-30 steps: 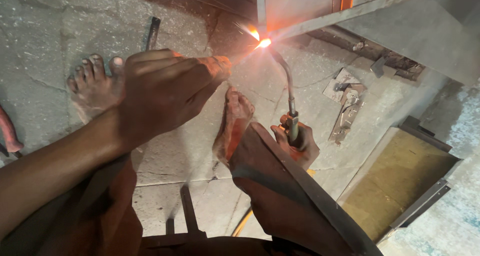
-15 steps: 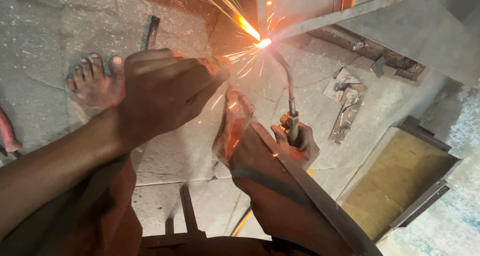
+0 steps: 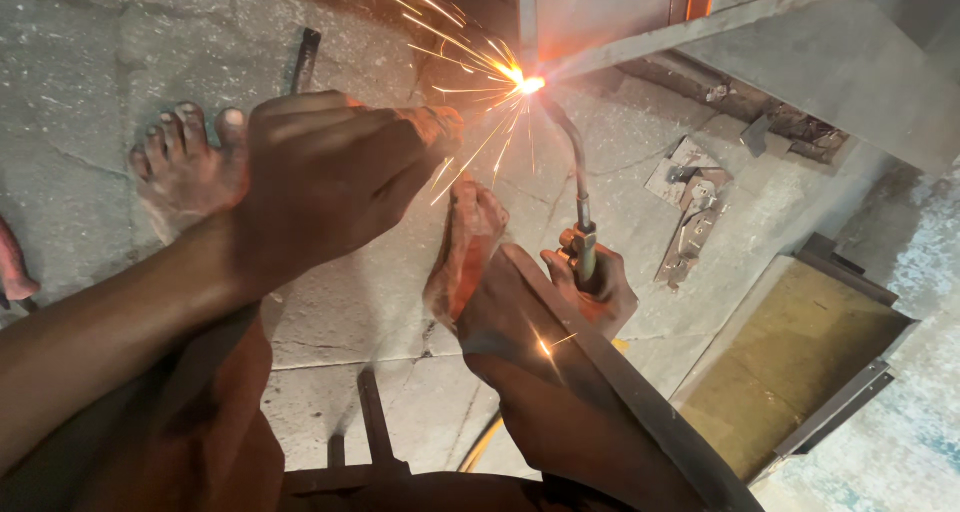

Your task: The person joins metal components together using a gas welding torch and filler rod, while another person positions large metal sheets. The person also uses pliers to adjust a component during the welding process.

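Head-down view of a person welding on a concrete floor (image 3: pixel 120 52). The right hand (image 3: pixel 590 287) is closed around a welding torch (image 3: pixel 578 187) — its curved neck rises to a bright spark point (image 3: pixel 530 84) on a grey metal frame (image 3: pixel 700 22). The left hand (image 3: pixel 330 177) hovers raised, fingers together, gripping nothing visible (palm hidden). Bare feet rest below: one (image 3: pixel 185 167) at left, one (image 3: pixel 465 247) beside the torch hand.
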